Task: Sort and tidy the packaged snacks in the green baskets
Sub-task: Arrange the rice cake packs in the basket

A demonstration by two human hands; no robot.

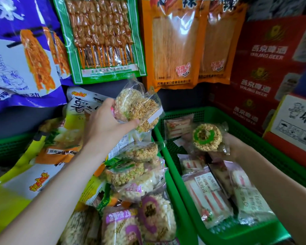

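Note:
My left hand grips a stack of round puffed-rice cakes in clear wrappers, raised above the left green basket. My right hand holds a single rice cake with a green ring label over the right green basket. The left basket is piled with more wrapped rice cakes, some with purple labels. Flat white packets with red stripes lie in the right basket, several of them.
Large yellow chip bags lean over the left basket. Big hanging snack bags, purple, green and orange, fill the wall behind. Red beer cartons stand to the right of the baskets.

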